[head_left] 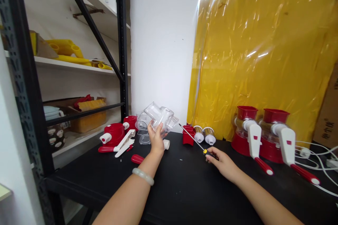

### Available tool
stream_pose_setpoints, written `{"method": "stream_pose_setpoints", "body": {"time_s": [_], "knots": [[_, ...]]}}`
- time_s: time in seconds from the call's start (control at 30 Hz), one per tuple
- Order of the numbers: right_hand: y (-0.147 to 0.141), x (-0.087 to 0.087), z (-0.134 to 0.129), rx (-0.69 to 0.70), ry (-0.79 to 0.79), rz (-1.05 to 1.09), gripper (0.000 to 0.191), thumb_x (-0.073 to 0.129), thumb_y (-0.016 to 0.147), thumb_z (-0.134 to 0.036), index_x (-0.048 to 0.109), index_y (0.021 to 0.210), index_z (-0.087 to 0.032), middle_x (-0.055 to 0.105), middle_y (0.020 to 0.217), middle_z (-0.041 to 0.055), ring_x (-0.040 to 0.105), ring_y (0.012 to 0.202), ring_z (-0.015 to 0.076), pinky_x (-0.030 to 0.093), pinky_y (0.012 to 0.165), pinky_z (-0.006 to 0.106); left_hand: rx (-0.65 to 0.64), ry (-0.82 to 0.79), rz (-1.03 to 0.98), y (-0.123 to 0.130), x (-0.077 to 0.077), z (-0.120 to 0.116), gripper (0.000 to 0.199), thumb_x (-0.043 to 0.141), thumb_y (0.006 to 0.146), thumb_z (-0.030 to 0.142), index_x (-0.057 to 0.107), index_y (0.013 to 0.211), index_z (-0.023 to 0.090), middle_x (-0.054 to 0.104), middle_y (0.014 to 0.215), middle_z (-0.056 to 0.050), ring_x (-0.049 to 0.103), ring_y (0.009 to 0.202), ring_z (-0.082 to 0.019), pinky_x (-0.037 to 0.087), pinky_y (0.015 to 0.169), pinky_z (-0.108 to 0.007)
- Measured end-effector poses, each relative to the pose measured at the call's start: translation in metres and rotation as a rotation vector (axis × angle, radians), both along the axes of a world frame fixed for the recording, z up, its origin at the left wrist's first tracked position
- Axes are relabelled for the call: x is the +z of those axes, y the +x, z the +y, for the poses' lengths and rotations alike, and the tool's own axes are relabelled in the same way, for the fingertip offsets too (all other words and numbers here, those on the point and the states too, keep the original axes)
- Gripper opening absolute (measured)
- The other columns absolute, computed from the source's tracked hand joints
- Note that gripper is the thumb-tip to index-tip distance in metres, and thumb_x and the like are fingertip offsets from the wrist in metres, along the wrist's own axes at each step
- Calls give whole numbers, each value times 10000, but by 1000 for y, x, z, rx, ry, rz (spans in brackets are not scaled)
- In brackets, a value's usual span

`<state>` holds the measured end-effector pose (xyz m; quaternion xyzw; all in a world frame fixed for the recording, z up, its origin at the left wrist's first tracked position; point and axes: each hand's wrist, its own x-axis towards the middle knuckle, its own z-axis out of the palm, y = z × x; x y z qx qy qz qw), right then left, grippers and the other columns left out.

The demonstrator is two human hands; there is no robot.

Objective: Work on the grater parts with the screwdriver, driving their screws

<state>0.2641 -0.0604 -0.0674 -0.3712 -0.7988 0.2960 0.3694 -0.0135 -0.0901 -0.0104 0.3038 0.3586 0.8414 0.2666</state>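
Your left fingers (158, 129) are gripping the clear housing (166, 116) rising above them, your right fingers (214, 151) are holding a screwdriver (194, 140) pointing toward it, and you're apparently lining up the tip, the next move probably calling for steady aim.

Clear housing (161, 117): transparent plastic, smooth, glossy. Screwdriver (193, 139): shaft metallic, bright. Table (182, 186): smooth, matt black. 2 drums (209, 132): metallic walls, white plastic ends. 2 crank machines (287, 144): smooth red and white plastic. Yellow sheet (264, 70): glossy plastic film, wrinkled. Carton (326, 116): matt cardboard.
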Motion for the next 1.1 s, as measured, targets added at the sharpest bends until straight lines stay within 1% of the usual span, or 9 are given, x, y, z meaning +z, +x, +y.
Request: {"method": "stream_pose_setpoints", "body": {"time_s": [0.1, 0.2, 0.33, 0.43, 0.53, 0.63, 0.8, 0.9, 1.1], "knots": [[6, 6, 0, -39, 54, -43, 199, 547, 864, -425, 593, 872, -231, 682, 816, 22, 642, 804, 213, 490, 792, 346, 118, 89, 189, 0, 0, -3, 725, 775, 720, 430, 459, 1346, 250, 612, 1140, -103, 651, 978, -229, 540, 769, -307], [12, 11, 1, -115, 110, -92, 196, 559, 829, -424, 602, 855, -234, 686, 807, 30, 641, 806, 233, 486, 794, 372, 228, 124, 314, -2, 0, -6, 674, 788, 720, 403, 518, 1309, 219, 615, 1183, -116, 629, 1056, -248, 504, 904, -342], [15, 11, 4, -142, 119, -117, 210, 538, 819, -433, 592, 846, -233, 687, 801, 39, 648, 811, 246, 487, 788, 379, 253, 59, 367, -5, -3, -1, 596, 741, 767, 435, 538, 1282, 212, 636, 1180, -109, 626, 1065, -244, 462, 978, -368], [15, 10, 5, -126, 107, -107, 207, 528, 824, -434, 582, 853, -235, 684, 798, 32, 649, 805, 238, 488, 789, 368, 203, 13, 334, -7, -9, 7, 591, 694, 799, 478, 523, 1300, 214, 656, 1127, -96, 640, 1026, -231, 479, 939, -361], [15, 11, 4, -113, 102, -111, 204, 535, 824, -432, 581, 860, -237, 679, 803, 31, 646, 809, 232, 488, 787, 355, 174, -2, 272, -6, -13, 14, 603, 694, 790, 493, 525, 1297, 215, 655, 1126, -91, 643, 1023, -225, 488, 903, -342], [14, 11, 4, -114, 104, -110, 212, 534, 830, -439, 586, 871, -237, 677, 820, 34, 643, 821, 233, 484, 792, 358, 140, -11, 191, -4, -12, 15, 602, 699, 778, 501, 529, 1276, 209, 657, 1105, -89, 647, 1019, -224, 492, 875, -330], [12, 8, 3, -89, 85, -100, 220, 535, 847, -448, 590, 878, -238, 672, 807, 26, 644, 824, 226, 483, 782, 348, 69, -3, 114, 0, -7, 13, 634, 713, 744, 525, 521, 1252, 199, 662, 999, -74, 662, 899, -207, 507, 776, -308], [10, 6, 2, -56, 45, -84, 219, 529, 860, -442, 584, 891, -231, 664, 808, 22, 641, 795, 210, 481, 778, 339, 56, -1, 83, 1, -6, 12, 636, 719, 737, 517, 513, 1248, 199, 659, 1031, -84, 659, 904, -205, 506, 751, -298], [7, 5, 1, -22, 15, -57, 205, 526, 873, -423, 572, 905, -226, 651, 822, 24, 629, 792, 201, 473, 790, 339, 54, -8, 51, 1, -6, 12, 632, 726, 729, 507, 508, 1238, 202, 649, 1086, -96, 651, 952, -210, 504, 773, -301]]}}
